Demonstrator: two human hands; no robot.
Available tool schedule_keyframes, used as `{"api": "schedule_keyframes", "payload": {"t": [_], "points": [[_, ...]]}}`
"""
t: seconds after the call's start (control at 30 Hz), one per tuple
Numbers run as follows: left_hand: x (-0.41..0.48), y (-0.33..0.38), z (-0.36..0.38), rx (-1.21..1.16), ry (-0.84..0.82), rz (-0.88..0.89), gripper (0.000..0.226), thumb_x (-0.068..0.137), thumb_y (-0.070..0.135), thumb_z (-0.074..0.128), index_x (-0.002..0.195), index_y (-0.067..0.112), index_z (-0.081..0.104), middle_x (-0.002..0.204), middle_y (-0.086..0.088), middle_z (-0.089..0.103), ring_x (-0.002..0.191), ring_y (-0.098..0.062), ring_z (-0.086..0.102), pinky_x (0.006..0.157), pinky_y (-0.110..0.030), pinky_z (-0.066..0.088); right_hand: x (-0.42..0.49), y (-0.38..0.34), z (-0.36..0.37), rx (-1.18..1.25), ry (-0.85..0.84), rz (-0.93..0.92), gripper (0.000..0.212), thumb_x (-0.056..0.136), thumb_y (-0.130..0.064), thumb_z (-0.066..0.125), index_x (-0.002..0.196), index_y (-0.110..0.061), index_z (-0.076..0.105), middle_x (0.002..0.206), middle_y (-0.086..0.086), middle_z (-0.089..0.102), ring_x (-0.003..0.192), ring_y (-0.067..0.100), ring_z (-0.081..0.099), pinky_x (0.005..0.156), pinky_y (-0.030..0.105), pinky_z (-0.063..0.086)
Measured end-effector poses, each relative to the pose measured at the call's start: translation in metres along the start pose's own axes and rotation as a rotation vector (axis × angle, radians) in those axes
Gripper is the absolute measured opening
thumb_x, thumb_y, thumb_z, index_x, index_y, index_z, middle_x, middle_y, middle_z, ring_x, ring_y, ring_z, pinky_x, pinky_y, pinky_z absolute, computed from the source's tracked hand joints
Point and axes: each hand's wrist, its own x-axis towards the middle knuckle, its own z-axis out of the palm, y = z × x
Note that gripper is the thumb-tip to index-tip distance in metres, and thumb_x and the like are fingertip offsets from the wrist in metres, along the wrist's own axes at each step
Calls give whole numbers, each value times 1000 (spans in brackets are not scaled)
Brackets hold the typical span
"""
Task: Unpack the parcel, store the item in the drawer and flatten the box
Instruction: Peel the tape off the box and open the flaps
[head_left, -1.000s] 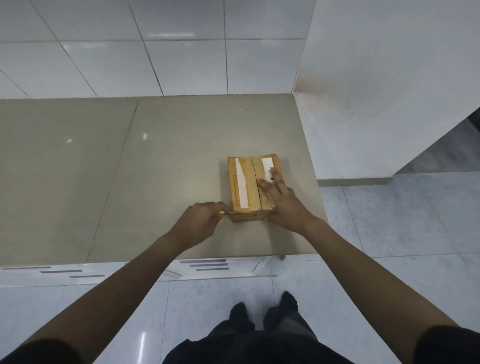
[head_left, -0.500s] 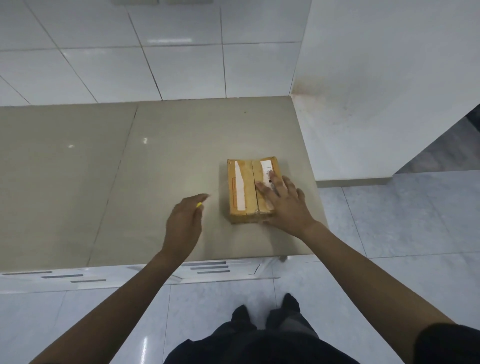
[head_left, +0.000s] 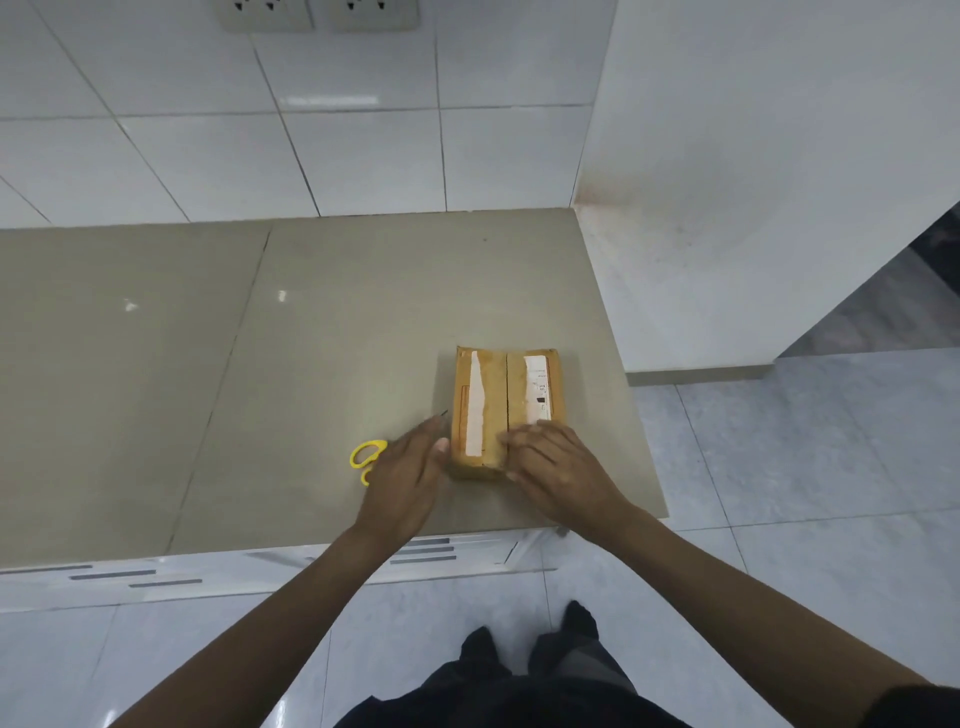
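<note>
The box (head_left: 506, 408) sits on the worktop (head_left: 311, 364) near its right edge, flaps not yet lifted. My left hand (head_left: 410, 475) lies flat and empty against its side, my right hand (head_left: 553, 462) presses its top. Scissors (head_left: 368, 457) lie aside. Emptying, storing and flattening remain.
</note>
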Motion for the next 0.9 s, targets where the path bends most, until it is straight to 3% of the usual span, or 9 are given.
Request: {"api": "schedule_keyframes", "payload": {"t": [0.07, 0.2, 0.3, 0.47, 0.57, 0.63, 0.73, 0.8, 0.9], "points": [[6, 11, 6, -144, -66, -45, 45, 102, 32, 41, 145, 17, 40, 147, -1, 47, 136, -16, 41, 111, -26, 30, 1, -11, 2, 72, -9, 79, 16, 91, -24, 63, 101, -11, 65, 117, 6, 69, 112, 22, 62, 102, 39, 44], [15, 12, 6, -135, -137, -99, 51, 102, 23, 43, 150, 13, 29, 152, -5, 40, 139, -20, 38, 116, -38, 32, 9, -26, -3, 246, -30, 296, 10, 90, -23, 64, 87, -15, 60, 114, 1, 69, 113, 15, 56, 101, 27, 33], [18, 7, 3, -129, -158, -87, 50, 102, 20, 43, 150, 12, 28, 151, -6, 42, 138, -20, 39, 115, -33, 31, 16, -32, -11, 377, -27, 443, 10, 89, -23, 65, 84, -17, 59, 109, -3, 70, 105, 3, 52, 95, 17, 27], [28, 0, -4, -169, -243, -90, 49, 102, 20, 42, 150, 18, 29, 150, -2, 43, 136, -19, 40, 105, -20, 28, 24, -39, -23, 626, 24, 632, 10, 92, -21, 62, 87, -15, 56, 103, -4, 71, 99, -8, 59, 83, 13, 46], [40, -3, -11, -165, -320, -80, 47, 102, 17, 43, 148, 21, 35, 150, 2, 42, 138, -17, 38, 102, -13, 25, 25, -42, -27, 744, 161, 715, 10, 92, -18, 62, 88, -14, 55, 89, 0, 68, 89, 4, 64, 71, 15, 50], [50, 1, -20, -133, -376, -42, 45, 102, 13, 42, 146, 20, 38, 151, 2, 41, 139, -16, 37, 104, -12, 24, 27, -44, -29, 826, 216, 798, 11, 92, -19, 62, 86, -17, 53, 88, 4, 66, 88, 14, 65, 73, 21, 53], [64, 15, -23, 158, -361, 127, 52, 97, 8, 46, 147, 20, 36, 154, -4, 38, 138, -23, 40, 112, -30, 33, 32, -48, -31, 1009, 284, 911, 15, 95, -19, 58, 83, -24, 49, 98, 11, 68, 96, 22, 68, 75, 36, 59], [59, 30, -10, 464, -204, 146, 58, 94, 14, 44, 149, 19, 29, 157, -9, 31, 138, -29, 38, 111, -42, 35, 34, -46, -33, 1036, 357, 975, 15, 97, -19, 54, 85, -25, 46, 100, 10, 71, 95, 20, 70, 73, 35, 59], [32, 44, 21, 494, -207, 166, 69, 95, 48, 37, 152, 16, 15, 162, -10, 14, 148, -28, 14, 116, -52, 17, 33, -34, -41, 981, 478, 1101, 10, 96, -17, 53, 89, -23, 48, 90, 2, 75, 90, 15, 72, 73, 29, 55]]}}
